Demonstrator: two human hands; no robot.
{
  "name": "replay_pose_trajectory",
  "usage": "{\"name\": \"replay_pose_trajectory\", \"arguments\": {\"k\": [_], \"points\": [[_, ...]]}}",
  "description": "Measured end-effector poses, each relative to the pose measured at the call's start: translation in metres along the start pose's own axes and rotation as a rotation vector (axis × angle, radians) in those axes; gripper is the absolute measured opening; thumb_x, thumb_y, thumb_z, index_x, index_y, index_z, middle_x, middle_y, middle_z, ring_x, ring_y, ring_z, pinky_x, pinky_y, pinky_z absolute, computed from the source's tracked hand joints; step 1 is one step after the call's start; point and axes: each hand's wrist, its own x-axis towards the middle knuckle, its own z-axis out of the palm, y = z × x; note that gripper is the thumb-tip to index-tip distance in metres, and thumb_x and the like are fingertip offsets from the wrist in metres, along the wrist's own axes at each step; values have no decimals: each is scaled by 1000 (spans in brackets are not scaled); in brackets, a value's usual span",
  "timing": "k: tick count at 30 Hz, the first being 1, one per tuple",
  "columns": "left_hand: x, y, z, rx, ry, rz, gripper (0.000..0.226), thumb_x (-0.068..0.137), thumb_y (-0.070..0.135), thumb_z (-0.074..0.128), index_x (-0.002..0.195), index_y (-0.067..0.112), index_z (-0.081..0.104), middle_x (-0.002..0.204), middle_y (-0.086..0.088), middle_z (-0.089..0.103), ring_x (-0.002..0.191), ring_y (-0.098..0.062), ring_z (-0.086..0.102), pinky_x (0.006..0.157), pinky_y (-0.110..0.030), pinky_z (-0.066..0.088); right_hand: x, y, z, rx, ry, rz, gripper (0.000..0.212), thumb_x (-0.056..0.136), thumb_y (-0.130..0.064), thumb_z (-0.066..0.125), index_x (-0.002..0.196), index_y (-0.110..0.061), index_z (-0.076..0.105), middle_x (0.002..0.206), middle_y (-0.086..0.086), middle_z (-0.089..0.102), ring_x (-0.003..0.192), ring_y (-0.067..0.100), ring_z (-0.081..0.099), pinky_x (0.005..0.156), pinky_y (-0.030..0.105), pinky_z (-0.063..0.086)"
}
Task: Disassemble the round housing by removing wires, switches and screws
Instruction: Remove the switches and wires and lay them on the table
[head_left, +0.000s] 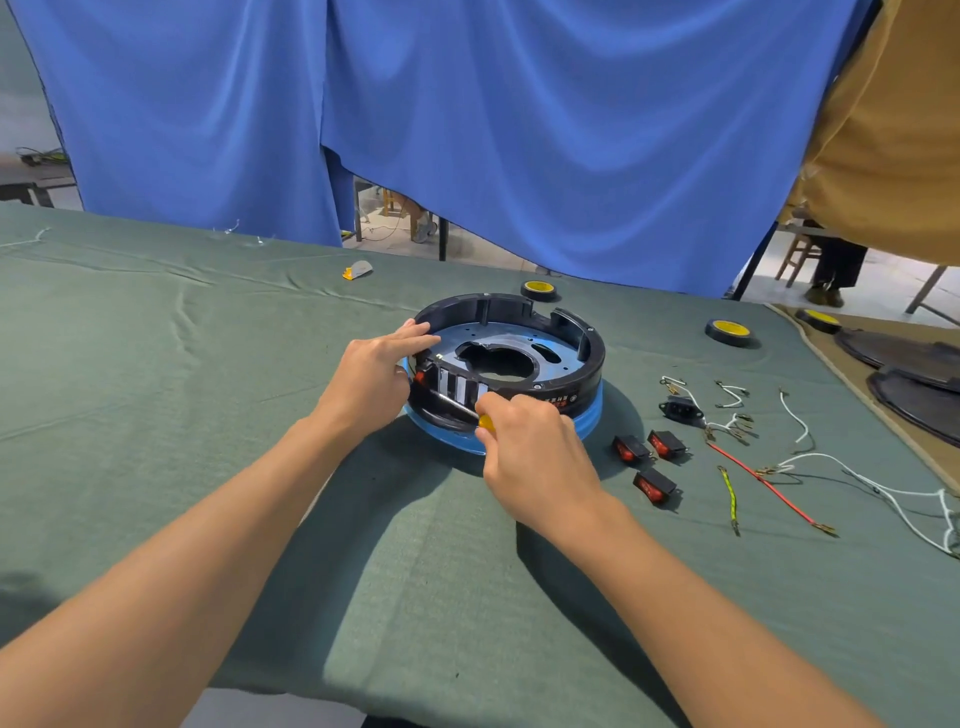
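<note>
Green table (156, 364): left hand (371, 371) holds housing (589, 364) rim, right hand (535, 447) grips screwdriver (487, 421); switches (666, 446) rightward.

Bare left hand (371, 376) and right hand (530, 447), bare forearms (218, 525)

Left hand (373, 370) holding round housing (586, 385), right hand (531, 451) gripping screwdriver (459, 405)

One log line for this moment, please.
stage: screw removal | left hand: holds round housing rim | right hand: grips screwdriver, tip inside housing | removed: three switches, socket, wires on cloth
</note>
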Motion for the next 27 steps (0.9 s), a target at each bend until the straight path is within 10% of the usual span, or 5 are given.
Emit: {"name": "replay_pose_trajectory", "arguments": {"k": [14,27], "points": [[4,-4,10,-79,22,-44,60,79,-20,42,126,8,66,140,-8,55,140,-18,41,118,-38,31,0,11,6,-30,17,-93,22,97,-16,49,116,-12,60,84,5,55,71,27,57,63,40,52],[7,-4,5,-84,2,-59,55,83,-17,46,124,12,68,138,-2,57,138,-12,42,117,-22,26,10,3,-2,-78,-18,-91,12,91,-8,47,95,-12,58,72,3,44,66,26,51,57,34,42]]}}
